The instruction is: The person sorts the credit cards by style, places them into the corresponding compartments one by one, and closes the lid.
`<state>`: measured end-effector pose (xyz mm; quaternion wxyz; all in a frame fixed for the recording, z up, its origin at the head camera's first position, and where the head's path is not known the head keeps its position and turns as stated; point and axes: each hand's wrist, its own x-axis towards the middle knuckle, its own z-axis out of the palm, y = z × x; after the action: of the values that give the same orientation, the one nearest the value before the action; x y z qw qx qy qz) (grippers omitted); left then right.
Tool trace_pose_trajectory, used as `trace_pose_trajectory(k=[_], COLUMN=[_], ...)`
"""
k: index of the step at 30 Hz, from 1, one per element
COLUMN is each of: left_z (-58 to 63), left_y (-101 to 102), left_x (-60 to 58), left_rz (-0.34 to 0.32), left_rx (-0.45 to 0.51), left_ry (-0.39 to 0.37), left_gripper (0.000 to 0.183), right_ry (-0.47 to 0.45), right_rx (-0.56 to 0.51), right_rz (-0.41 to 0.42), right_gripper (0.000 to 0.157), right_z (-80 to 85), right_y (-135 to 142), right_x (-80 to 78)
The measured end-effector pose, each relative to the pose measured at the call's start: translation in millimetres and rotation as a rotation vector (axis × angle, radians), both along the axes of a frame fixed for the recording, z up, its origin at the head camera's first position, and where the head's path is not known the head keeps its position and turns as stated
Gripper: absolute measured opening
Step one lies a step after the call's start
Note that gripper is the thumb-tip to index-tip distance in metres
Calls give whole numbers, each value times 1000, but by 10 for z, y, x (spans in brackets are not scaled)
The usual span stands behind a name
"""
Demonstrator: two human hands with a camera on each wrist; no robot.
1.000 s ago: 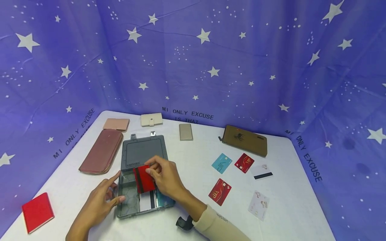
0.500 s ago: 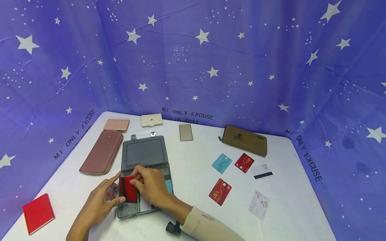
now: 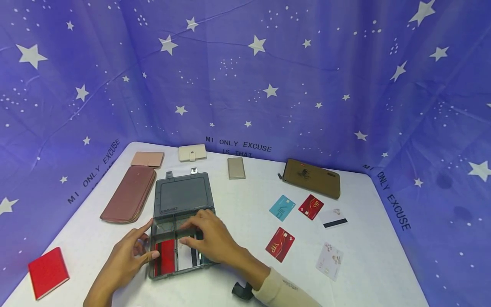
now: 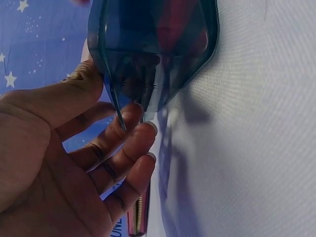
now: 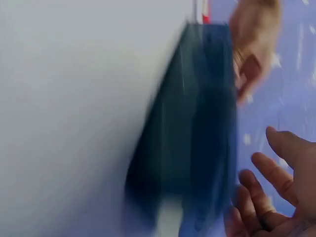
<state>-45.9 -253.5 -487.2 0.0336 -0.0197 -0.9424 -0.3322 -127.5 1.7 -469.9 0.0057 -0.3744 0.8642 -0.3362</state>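
Note:
A grey see-through plastic compartment box lies on the table with its lid folded back. My left hand holds the box's left side, its thumb by the rim; the left wrist view shows its thumb and fingers around the box corner. In the front left compartment lies a red card with a black stripe. Beside it, a white card with a black stripe sits in the middle compartment. Above the box hovers my right hand, fingers apart, holding nothing. It hides much of the right compartment.
Right of the box lie a teal card, two red cards and two white cards. A brown wallet is behind them. At left are a maroon wallet and a red notebook. Small card holders line the back.
The right hand carried the red card left and down into the front left compartment, let it go, and moved back right over the box. The left hand stayed in place.

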Motion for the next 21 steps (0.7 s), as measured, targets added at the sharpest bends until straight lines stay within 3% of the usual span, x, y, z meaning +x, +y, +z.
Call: trace_pose_trajectory(k=[3, 6, 11, 13, 17, 21], left_z=[-2, -7, -8, -4, 3, 2], left_y=[9, 9, 15, 21, 30, 40], left_x=[-13, -19, 0, -1, -2, -8], left_rz=[1, 4, 0, -3, -7, -5], left_rx=[-12, -35, -46, -44, -47, -46], left_ry=[13, 28, 34, 33, 36, 60], left_gripper=[88, 89, 88, 88, 88, 88], right_ry=[-87, -140, -151, -162, -188, -212], right_rx=[-50, -30, 152, 247, 353, 311], right_rz=[-107, -280, -580, -665, -733, -693], right_gripper=[32, 39, 65, 76, 87, 80], right_z=[19, -4, -90, -114, -148, -160], right_y=[400, 841, 1537, 1738, 1937, 1938], right_x=[-53, -74, 36, 105, 203, 211])
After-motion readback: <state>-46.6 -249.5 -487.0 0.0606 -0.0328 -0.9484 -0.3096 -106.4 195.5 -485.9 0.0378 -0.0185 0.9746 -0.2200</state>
